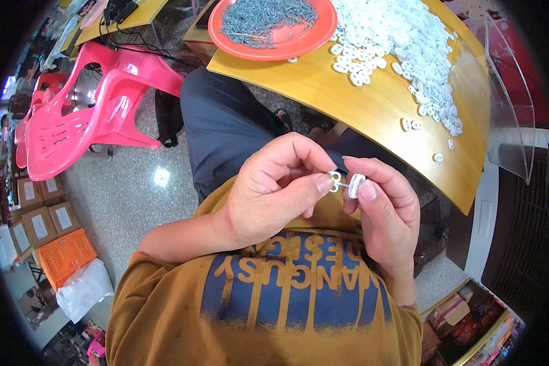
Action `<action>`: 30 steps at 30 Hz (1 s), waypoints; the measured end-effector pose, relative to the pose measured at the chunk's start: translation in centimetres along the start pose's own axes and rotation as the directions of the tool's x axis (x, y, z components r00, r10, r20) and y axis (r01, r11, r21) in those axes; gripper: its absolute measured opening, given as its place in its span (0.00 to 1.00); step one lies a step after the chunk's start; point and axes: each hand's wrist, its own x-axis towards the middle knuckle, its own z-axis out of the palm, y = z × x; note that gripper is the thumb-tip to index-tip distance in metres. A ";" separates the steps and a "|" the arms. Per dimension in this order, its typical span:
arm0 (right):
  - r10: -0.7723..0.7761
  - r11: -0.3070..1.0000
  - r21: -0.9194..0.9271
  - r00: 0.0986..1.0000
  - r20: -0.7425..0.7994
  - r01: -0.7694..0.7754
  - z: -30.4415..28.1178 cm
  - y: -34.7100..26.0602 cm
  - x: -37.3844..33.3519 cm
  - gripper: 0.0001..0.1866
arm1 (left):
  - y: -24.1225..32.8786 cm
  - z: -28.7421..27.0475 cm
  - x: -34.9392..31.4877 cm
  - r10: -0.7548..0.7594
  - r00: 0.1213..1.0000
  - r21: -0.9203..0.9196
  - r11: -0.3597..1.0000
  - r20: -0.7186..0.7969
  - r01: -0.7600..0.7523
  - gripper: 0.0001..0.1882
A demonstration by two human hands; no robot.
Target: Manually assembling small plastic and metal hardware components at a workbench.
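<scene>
In front of my chest, my left hand pinches a small white plastic piece with holes between thumb and fingertips. A thin metal screw spans the short gap to a white oval plastic piece. That oval piece is gripped by the thumb and fingers of my right hand. How far the screw goes into either piece cannot be made out. Beyond my hands, a big heap of similar white oval pieces covers much of the wooden table. Grey screws are piled on a red plate.
The table's curved near edge runs beyond my hands, with a few loose white pieces near it. A clear plastic panel stands at its right. To the left are a pink plastic chair, cardboard boxes and a white bag.
</scene>
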 end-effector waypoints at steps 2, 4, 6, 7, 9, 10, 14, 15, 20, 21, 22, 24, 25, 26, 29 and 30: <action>-0.027 0.999 -0.028 0.999 0.017 0.027 0.0 0.0 0.0 0.13 | -0.1 -0.1 0.0 0.007 1.000 0.007 1.000 0.001 -0.007 0.06; -0.028 0.999 -0.045 1.000 0.000 0.028 0.1 0.0 0.0 0.13 | 0.0 0.0 -0.1 0.014 1.000 0.013 1.000 -0.007 -0.014 0.06; -0.030 0.998 -0.063 0.999 -0.017 0.029 0.1 0.0 0.0 0.12 | 0.0 0.0 -0.1 0.021 1.000 0.019 1.000 -0.014 -0.021 0.06; -0.027 0.997 -0.078 1.000 -0.011 0.026 0.0 0.0 0.0 0.12 | 0.0 0.1 -0.1 0.023 1.000 0.011 1.000 -0.015 -0.023 0.06; -0.025 0.995 -0.093 1.000 -0.005 0.025 0.0 0.1 0.0 0.12 | 0.0 0.1 -0.1 0.025 1.000 0.004 1.000 -0.017 -0.025 0.06; -0.045 0.992 -0.115 0.999 0.008 0.046 0.0 0.1 0.0 0.12 | -0.1 0.1 -0.1 0.024 1.000 0.008 1.000 -0.011 -0.023 0.06; -0.091 0.960 -0.266 0.996 0.015 0.092 0.0 0.0 0.0 0.13 | -0.3 -0.1 -0.1 0.024 1.000 -0.001 1.000 0.005 -0.024 0.06; -0.091 0.960 -0.266 0.996 0.015 0.092 0.0 0.0 0.0 0.13 | -0.3 -0.1 -0.1 0.024 1.000 -0.001 1.000 0.005 -0.024 0.06; -0.298 0.814 -0.510 0.953 0.044 0.278 0.4 -0.2 0.1 0.12 | -0.3 -0.1 -0.2 0.022 1.000 0.048 0.999 0.020 -0.023 0.06; -0.298 0.814 -0.510 0.953 0.045 0.278 0.4 -0.2 0.1 0.12 | -0.3 -0.1 -0.2 0.022 1.000 0.049 0.999 0.019 -0.023 0.06; -0.337 0.777 -0.544 0.939 0.064 0.316 0.4 -0.1 0.2 0.12 | -0.3 -0.1 -0.2 0.038 0.999 0.057 0.998 0.032 -0.039 0.06; -0.375 0.737 -0.576 0.923 0.085 0.352 0.4 0.0 0.4 0.12 | -0.4 -0.1 -0.3 0.054 0.998 0.066 0.996 0.043 -0.056 0.06; -0.383 0.726 -0.583 0.918 0.100 0.366 0.4 0.0 0.4 0.12 | -0.4 0.0 -0.3 0.062 0.996 0.077 0.995 0.057 -0.066 0.06; -0.391 0.714 -0.589 0.913 0.116 0.380 0.4 0.0 0.4 0.13 | -0.4 0.0 -0.2 0.070 0.995 0.087 0.993 0.070 -0.076 0.06; -0.391 0.683 -0.619 0.910 0.139 0.388 0.2 0.0 0.4 0.13 | -0.6 -0.1 -0.2 0.079 0.993 0.093 0.992 0.082 -0.087 0.07; -0.391 0.683 -0.618 0.910 0.140 0.388 0.2 0.0 0.4 0.13 | -0.7 -0.1 -0.2 0.080 0.993 0.093 0.992 0.082 -0.087 0.07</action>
